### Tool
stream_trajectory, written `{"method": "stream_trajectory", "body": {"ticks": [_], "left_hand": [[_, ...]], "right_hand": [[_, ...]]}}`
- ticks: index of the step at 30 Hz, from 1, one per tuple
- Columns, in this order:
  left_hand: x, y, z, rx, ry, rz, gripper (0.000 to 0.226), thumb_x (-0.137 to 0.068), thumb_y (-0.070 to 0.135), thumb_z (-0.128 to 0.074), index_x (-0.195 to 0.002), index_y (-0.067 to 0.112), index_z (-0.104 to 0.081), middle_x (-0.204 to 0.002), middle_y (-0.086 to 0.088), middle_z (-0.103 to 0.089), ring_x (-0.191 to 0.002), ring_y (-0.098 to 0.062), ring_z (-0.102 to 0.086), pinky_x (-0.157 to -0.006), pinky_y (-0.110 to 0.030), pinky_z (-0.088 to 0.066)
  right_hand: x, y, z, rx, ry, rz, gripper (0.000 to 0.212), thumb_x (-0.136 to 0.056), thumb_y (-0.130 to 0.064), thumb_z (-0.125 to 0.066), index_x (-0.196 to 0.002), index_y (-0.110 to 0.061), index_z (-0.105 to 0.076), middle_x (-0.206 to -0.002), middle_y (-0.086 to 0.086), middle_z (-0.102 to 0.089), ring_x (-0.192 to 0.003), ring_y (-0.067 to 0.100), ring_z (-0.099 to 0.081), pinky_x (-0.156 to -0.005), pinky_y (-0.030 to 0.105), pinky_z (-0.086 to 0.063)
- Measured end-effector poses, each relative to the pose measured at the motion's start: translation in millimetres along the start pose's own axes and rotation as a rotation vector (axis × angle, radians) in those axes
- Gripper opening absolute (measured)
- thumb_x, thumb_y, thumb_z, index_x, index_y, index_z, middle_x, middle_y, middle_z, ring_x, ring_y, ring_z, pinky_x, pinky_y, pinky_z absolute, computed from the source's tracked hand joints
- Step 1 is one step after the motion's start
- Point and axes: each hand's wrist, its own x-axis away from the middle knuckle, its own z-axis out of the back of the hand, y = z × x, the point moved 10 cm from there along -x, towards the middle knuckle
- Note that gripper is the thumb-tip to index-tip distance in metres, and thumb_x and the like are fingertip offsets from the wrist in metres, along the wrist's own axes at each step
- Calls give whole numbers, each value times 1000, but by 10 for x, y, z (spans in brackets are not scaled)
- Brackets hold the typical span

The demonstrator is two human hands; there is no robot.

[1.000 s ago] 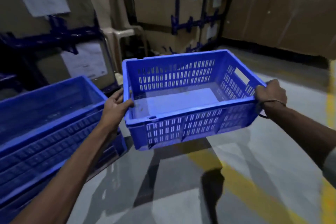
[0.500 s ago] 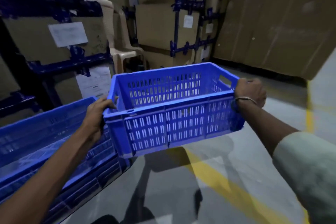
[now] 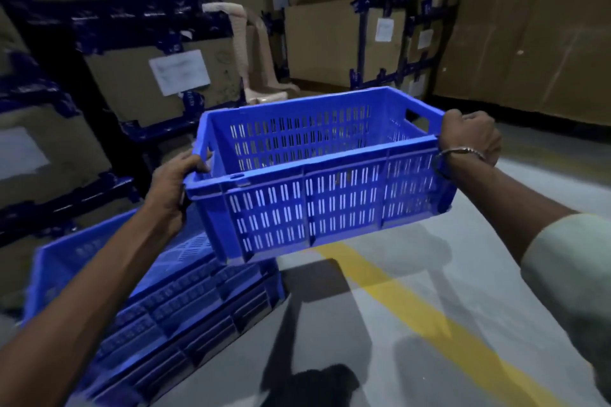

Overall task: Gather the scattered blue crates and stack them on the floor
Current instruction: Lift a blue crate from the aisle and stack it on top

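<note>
I hold an empty blue slotted crate (image 3: pixel 330 205) in the air at chest height, its long side facing me. My left hand (image 3: pixel 173 190) grips its left end at the rim. My right hand (image 3: pixel 469 137), with a metal bangle at the wrist, grips the right end near the handle slot. Below and to the left, a stack of blue crates (image 3: pixel 172 304) sits on the floor; the held crate's lower left corner overlaps the stack's far right corner in view. The stack's lower layers are partly hidden by my left forearm.
Cardboard boxes on dark blue racks (image 3: pixel 158 76) fill the left and back. A beige plastic chair (image 3: pixel 261 76) stands behind the crate. Tall cardboard sheets (image 3: pixel 529 26) line the right wall. A yellow line (image 3: pixel 413 311) crosses the grey floor.
The crate has risen and levelled out, so I now see its side rather than its inside floor. The view has turned slightly left; the floor stack shows more fully at lower left.
</note>
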Motion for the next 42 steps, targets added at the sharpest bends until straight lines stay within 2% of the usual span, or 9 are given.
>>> {"method": "stream_trajectory", "body": {"ticks": [3, 9, 15, 22, 29, 32, 36, 39, 42], "left_hand": [[26, 77, 418, -15, 64, 3, 26, -82, 8, -50, -98, 13, -69, -81, 2, -70, -67, -18, -65, -64, -29, -55], [289, 144, 1241, 60, 219, 80, 31, -87, 8, -42, -100, 14, -69, -75, -1, -70, -56, -19, -65, -56, -27, -57], [571, 129, 1897, 93, 298, 78, 34, -89, 9, -40, -102, 16, -71, -79, -6, -71, -58, -23, -65, -55, -30, -58], [850, 109, 2539, 145, 405, 75, 43, -80, 13, -50, -122, 14, -58, -105, -7, -64, -83, -29, -62, -75, -39, -57], [1015, 18, 3035, 93, 540, 104, 38, -87, 11, -44, -117, 10, -66, -91, -10, -70, -72, -28, -68, -70, -37, -60], [1015, -35, 3103, 83, 583, 130, 24, -91, 12, -45, -96, 8, -68, -72, -7, -70, -58, -23, -67, -58, -31, -60], [909, -34, 3124, 84, 570, 129, 40, -92, 13, -45, -67, 12, -76, -65, -5, -69, -54, -21, -67, -56, -28, -59], [885, -37, 3206, 97, 580, 125, 20, -89, 17, -51, -88, 11, -69, -73, -6, -70, -64, -24, -69, -67, -34, -60], [886, -35, 3270, 112, 595, 121, 14, -89, 20, -52, -89, 12, -64, -73, -5, -70, -64, -24, -69, -68, -34, -60]], "right_hand": [[193, -82, -597, -32, -164, 54, 49, -76, -40, -45, -109, -13, -71, -114, 13, -71, -110, 37, -63, -89, 36, -48], [820, -287, -1625, -44, -442, 124, 52, -79, -30, -42, -117, -6, -67, -122, 19, -67, -115, 41, -59, -94, 39, -45], [1343, -549, -2165, -67, -532, 189, 48, -88, -22, -37, -122, -2, -64, -130, 24, -61, -122, 43, -55, -99, 43, -43], [1976, -607, -2621, -108, -632, 164, 45, -93, -17, -35, -127, -5, -61, -137, 23, -57, -128, 42, -50, -103, 42, -40], [2412, -877, -2908, -165, -657, 260, 46, -95, -25, -34, -127, -7, -61, -138, 21, -57, -128, 39, -50, -102, 40, -39], [2445, -935, -2962, -166, -629, 279, 51, -92, -29, -32, -127, -5, -60, -137, 21, -56, -127, 40, -50, -101, 41, -39], [2481, -902, -3034, -138, -627, 264, 49, -97, -27, -30, -131, -1, -54, -141, 23, -52, -129, 41, -48, -103, 41, -37], [2495, -916, -3063, -125, -646, 264, 46, -98, -27, -32, -131, -4, -54, -142, 20, -52, -130, 38, -47, -104, 40, -37], [2545, -960, -3119, -125, -701, 263, 44, -97, -26, -33, -131, -7, -55, -142, 17, -52, -130, 36, -47, -104, 38, -37]]}}
